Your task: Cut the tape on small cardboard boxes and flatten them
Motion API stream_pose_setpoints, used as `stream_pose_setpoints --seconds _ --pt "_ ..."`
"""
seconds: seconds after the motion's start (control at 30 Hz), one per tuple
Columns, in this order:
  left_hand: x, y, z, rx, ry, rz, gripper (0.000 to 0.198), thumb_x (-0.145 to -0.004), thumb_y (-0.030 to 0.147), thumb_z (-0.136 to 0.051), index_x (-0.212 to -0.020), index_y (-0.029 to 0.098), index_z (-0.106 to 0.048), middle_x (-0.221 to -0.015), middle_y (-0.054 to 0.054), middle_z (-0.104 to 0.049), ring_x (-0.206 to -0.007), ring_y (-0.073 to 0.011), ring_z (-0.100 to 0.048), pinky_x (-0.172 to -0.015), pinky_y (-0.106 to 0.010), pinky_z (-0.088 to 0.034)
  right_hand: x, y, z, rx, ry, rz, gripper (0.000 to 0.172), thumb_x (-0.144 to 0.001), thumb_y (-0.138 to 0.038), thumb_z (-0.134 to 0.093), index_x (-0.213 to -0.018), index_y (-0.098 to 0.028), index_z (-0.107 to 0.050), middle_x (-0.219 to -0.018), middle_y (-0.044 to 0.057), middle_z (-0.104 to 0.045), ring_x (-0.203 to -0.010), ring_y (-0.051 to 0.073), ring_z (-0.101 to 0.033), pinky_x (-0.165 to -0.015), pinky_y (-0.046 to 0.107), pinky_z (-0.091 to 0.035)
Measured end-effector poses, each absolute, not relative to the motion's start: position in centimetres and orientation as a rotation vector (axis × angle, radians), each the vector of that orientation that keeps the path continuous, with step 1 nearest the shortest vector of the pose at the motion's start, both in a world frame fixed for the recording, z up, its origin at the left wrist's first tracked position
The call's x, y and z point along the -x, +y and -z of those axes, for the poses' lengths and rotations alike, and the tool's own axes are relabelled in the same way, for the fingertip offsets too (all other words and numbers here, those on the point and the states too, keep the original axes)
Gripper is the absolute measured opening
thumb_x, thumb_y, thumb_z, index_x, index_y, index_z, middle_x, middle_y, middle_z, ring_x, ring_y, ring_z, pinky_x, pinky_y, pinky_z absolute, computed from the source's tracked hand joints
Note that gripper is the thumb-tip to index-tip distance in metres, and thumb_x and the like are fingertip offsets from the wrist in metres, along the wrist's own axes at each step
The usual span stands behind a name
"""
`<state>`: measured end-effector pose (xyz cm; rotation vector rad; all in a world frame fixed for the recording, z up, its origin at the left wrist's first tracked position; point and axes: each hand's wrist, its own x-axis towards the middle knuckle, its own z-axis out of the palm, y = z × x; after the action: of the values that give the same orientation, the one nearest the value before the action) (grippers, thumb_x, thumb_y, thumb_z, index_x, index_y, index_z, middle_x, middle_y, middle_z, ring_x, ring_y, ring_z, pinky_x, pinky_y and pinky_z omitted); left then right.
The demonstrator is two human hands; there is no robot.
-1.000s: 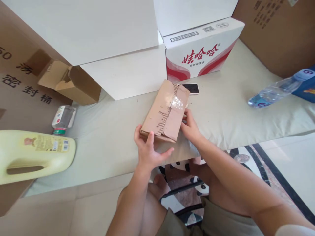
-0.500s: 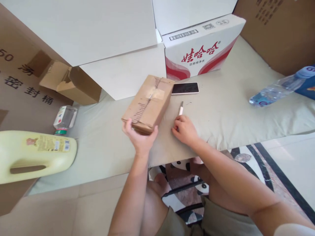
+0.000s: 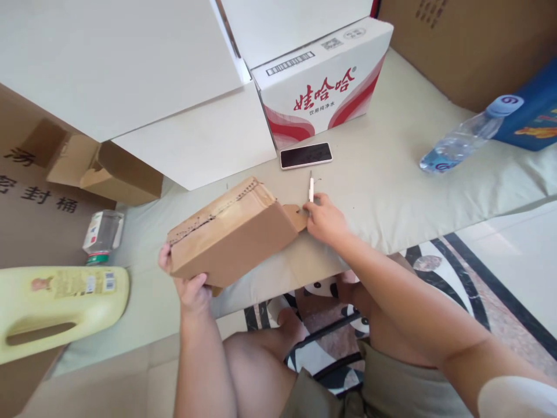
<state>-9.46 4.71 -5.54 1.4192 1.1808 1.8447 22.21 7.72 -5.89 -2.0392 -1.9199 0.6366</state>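
A small brown cardboard box (image 3: 239, 244) is held tilted above the cloth-covered surface, a ragged, torn-looking line of tape running along its upper face. My left hand (image 3: 194, 290) grips its left end, thumb on the near side and fingers round the far side. A flap (image 3: 296, 217) sticks out at the right end, close to or touching the fingers of my right hand (image 3: 328, 220). That hand is closed on a slim white utility knife (image 3: 311, 190), its narrow tip pointing away from me. Just beyond lies a phone (image 3: 307, 155) with a dark screen.
White cartons (image 3: 191, 136) and a red-and-white water carton (image 3: 322, 96) stand behind. At right lies a clear water bottle (image 3: 463, 139). Leftward are an open small carton (image 3: 126, 174), a clear bottle with a green cap (image 3: 103, 232) and a yellow jug (image 3: 96, 307).
My left hand has swung the box left and towards me, turning it so its long side faces me and the right-end flap shows. The phone is now uncovered. My right hand still holds the knife.
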Motion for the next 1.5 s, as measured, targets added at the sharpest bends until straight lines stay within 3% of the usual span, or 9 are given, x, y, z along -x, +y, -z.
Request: stream_pose_setpoints --seconds 0.07,0.2,0.3,0.47,0.7,0.9,1.03,1.17,1.5 --pt "9.4 4.6 5.5 -1.444 1.216 -1.799 0.073 -0.047 0.045 -0.086 -0.113 0.033 -0.058 -0.122 -0.004 -0.055 -0.124 -0.0304 -0.05 -0.114 -0.046 -0.034 -22.4 7.7 5.8 2.066 -1.918 -0.64 0.036 -0.091 -0.022 -0.045 -0.117 -0.021 -0.07 -0.137 0.017 -0.054 -0.102 0.028 -0.065 -0.082 0.04 -0.053" --pt "8.9 4.1 4.6 -1.454 1.25 -1.735 0.054 -0.061 0.064 -0.077 -0.09 0.025 -0.052 -0.118 -0.006 -0.055 -0.125 -0.0306 -0.049 -0.109 -0.043 -0.035 -23.0 7.6 5.4 2.072 -1.917 -0.657 0.029 -0.094 -0.029 -0.045 -0.098 -0.016 -0.071 -0.113 0.019 -0.063 -0.101 0.03 -0.063 -0.086 0.04 -0.051" --pt "8.4 3.6 4.0 -1.424 1.287 -1.669 0.048 -0.064 0.051 -0.078 -0.087 0.025 -0.045 -0.117 -0.005 -0.056 -0.121 -0.0279 -0.052 -0.106 -0.04 -0.036 -23.5 7.3 5.0 2.058 -1.929 -0.69 0.025 -0.091 -0.022 -0.046 -0.106 -0.014 -0.064 -0.104 0.018 -0.068 -0.094 0.029 -0.064 -0.08 0.038 -0.049" --pt "8.6 3.3 3.5 -1.178 1.331 -1.682 0.036 -0.063 0.034 -0.066 -0.093 0.026 -0.049 -0.107 -0.003 -0.058 -0.104 -0.0235 -0.057 -0.091 -0.035 -0.043 -24.5 6.5 4.5 1.851 -1.665 -0.841 0.045 -0.092 -0.019 -0.037 -0.136 -0.015 -0.045 -0.09 0.01 -0.072 -0.078 0.024 -0.064 -0.072 0.035 -0.048" --pt "9.7 3.4 2.7 -1.0 1.315 -1.67 0.035 -0.062 0.037 -0.059 -0.096 0.026 -0.055 -0.107 -0.003 -0.064 -0.098 -0.0238 -0.061 -0.081 -0.032 -0.048 -26.2 5.0 4.1 1.428 -1.402 -1.046 0.033 -0.086 -0.024 -0.043 -0.116 -0.024 -0.058 -0.088 0.001 -0.07 -0.063 0.016 -0.057 -0.064 0.031 -0.047" --pt "6.4 3.4 3.5 -1.203 1.417 -1.661 0.037 -0.065 0.037 -0.056 -0.099 0.024 -0.059 -0.115 -0.007 -0.066 -0.115 -0.0281 -0.06 -0.097 -0.038 -0.047 -27.4 3.6 2.4 1.229 -1.307 -0.853 0.032 -0.093 -0.03 -0.044 -0.118 -0.025 -0.062 -0.084 0.001 -0.064 -0.073 0.017 -0.058 -0.068 0.031 -0.05" --pt "2.3 2.6 4.3 -1.517 1.412 -1.513 0.032 -0.074 0.039 -0.06 -0.103 0.025 -0.062 -0.138 -0.008 -0.06 -0.145 -0.0307 -0.042 -0.12 -0.043 -0.03 -28.0 2.0 1.2 1.089 -1.272 -0.802 0.031 -0.088 -0.031 -0.062 -0.119 -0.027 -0.059 -0.085 -0.002 -0.064 -0.065 0.012 -0.055 -0.059 0.026 -0.048" --pt "-0.5 1.9 4.2 -1.647 1.422 -1.436 0.032 -0.086 0.049 -0.056 -0.109 0.026 -0.062 -0.147 -0.009 -0.054 -0.15 -0.0316 -0.036 -0.123 -0.048 -0.029 -28.8 0.8 0.4 1.104 -1.305 -0.731 0.016 -0.084 -0.033 -0.072 -0.096 -0.025 -0.066 -0.087 0.0 -0.067 -0.074 0.015 -0.064 -0.066 0.031 -0.054" --pt "-0.6 1.9 4.5 -1.697 1.335 -1.379 0.032 -0.091 0.047 -0.053 -0.114 0.025 -0.06 -0.146 -0.011 -0.052 -0.149 -0.0323 -0.038 -0.122 -0.049 -0.029 -28.0 0.7 0.2 0.95 -1.369 -0.592 0.019 -0.096 -0.046 -0.061 -0.098 -0.029 -0.052 -0.094 0.003 -0.07 -0.094 0.022 -0.073 -0.091 0.05 -0.059"
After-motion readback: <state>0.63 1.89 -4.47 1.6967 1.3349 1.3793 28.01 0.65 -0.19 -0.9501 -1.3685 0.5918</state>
